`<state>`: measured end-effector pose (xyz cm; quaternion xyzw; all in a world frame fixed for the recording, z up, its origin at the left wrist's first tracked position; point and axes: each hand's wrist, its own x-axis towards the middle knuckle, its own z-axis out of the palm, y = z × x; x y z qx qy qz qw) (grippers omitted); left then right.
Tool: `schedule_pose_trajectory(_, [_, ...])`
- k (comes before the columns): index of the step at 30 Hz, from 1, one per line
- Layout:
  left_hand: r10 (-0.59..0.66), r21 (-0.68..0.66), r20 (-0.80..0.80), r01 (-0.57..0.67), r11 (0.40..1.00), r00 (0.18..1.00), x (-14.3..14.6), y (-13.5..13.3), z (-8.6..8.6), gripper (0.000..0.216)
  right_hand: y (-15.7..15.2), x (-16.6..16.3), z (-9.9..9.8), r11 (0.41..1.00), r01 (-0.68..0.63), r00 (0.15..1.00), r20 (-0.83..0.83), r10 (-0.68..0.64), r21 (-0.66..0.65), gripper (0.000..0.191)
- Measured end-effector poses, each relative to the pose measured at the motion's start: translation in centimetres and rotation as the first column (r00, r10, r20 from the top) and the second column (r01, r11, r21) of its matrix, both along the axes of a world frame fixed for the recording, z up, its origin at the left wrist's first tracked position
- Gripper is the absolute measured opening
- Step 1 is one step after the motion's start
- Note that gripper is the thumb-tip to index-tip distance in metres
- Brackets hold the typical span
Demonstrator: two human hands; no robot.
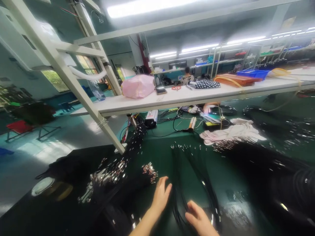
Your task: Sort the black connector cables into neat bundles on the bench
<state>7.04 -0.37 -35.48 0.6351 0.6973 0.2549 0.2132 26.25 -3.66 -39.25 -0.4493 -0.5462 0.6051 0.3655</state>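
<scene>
My left hand [161, 194] is open, its fingers stretched forward and the thumb apart. It is over the dark green worktop, just left of a loose row of black cables [176, 177] with shiny metal ends. My right hand [199, 217] is beside the same cables, lower and to the right. Its fingers are slightly bent and apart from the thumb, and I see nothing held in it. A second strand of black cables [208, 186] runs just beyond it. Left of my left hand lies a bundle with copper-coloured ends [150, 172].
Thick heaps of black cable [261, 167] lie at the right, and another bundle [118, 173] at the left. A whitish cloth [233, 131] and a power strip [192, 124] sit farther back. Beneath the white shelf [152, 102] another person's hand [209, 107] shows. A slanted frame post [81, 95] stands left.
</scene>
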Motion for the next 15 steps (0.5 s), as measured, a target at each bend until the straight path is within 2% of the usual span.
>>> schedule_pose_trajectory(2, [0.012, 0.039, -0.044, -0.01, 0.999, 0.999, 1.3, -0.5, -0.7, 0.041, -0.2, 0.6, 0.7, 0.999, 0.001, 0.999, -0.046, -0.003, -0.042, 0.031])
schedule_pose_trajectory(4, [-0.097, 0.026, -0.164, 0.103, 0.994, 0.982, 2.4, -1.1, -1.3, 0.041, -0.4, 1.5, 1.8, 0.988, -0.065, 0.995, -0.088, 0.053, -0.142, 0.042])
schedule_pose_trajectory(6, [-0.259, -0.068, -0.257, 0.25, 0.966, 0.931, 3.2, -1.8, -2.3, 0.044, -0.2, 2.8, 3.4, 0.966, -0.114, 0.987, -0.138, 0.083, -0.233, 0.051])
schedule_pose_trajectory(8, [-0.351, -0.178, -0.281, 0.311, 0.933, 0.893, 3.5, -2.3, -3.8, 0.049, 0.5, 5.0, 5.7, 0.961, -0.073, 0.981, -0.191, 0.021, -0.267, 0.052])
schedule_pose_trajectory(10, [-0.355, -0.223, -0.282, 0.299, 0.928, 0.891, 3.3, -2.7, -5.7, 0.051, 1.6, 7.9, 8.2, 0.962, 0.039, 0.959, -0.262, -0.112, -0.272, 0.049])
schedule_pose_trajectory(12, [-0.317, -0.201, -0.272, 0.269, 0.942, 0.908, 3.0, -2.9, -7.2, 0.052, 2.6, 11.0, 10.6, 0.956, 0.148, 0.908, -0.348, -0.233, -0.254, 0.044])
schedule_pose_trajectory(15, [-0.272, -0.16, -0.185, 0.244, 0.956, 0.944, 2.8, -3.0, -8.1, 0.052, 2.8, 14.3, 12.6, 0.954, 0.216, 0.883, -0.375, -0.281, -0.206, 0.038])
